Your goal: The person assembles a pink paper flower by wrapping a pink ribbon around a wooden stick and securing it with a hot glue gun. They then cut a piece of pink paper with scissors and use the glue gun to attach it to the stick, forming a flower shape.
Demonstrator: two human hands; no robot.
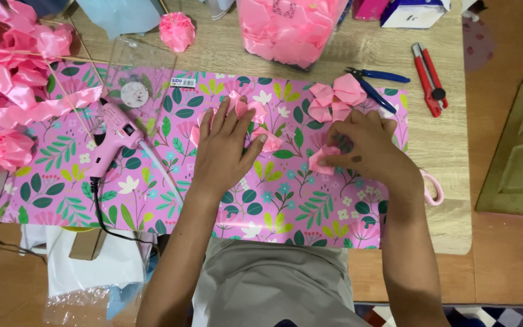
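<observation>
My left hand (224,147) lies flat, fingers spread, on several folded pink ribbon petals (260,124) on a pink floral paper mat (152,200). My right hand (364,145) pinches a small folded pink ribbon piece (321,161) against the mat. A small heap of finished pink petals (336,97) lies just beyond my right hand.
A pink glue gun (115,130) with a black cord rests left of my left hand, beside a clear plastic box (137,79). Pliers (375,85) and a red cutter (428,79) lie at the far right. Pink ribbon flowers (7,66) pile at left, a bag of ribbon pieces (289,30) at the top.
</observation>
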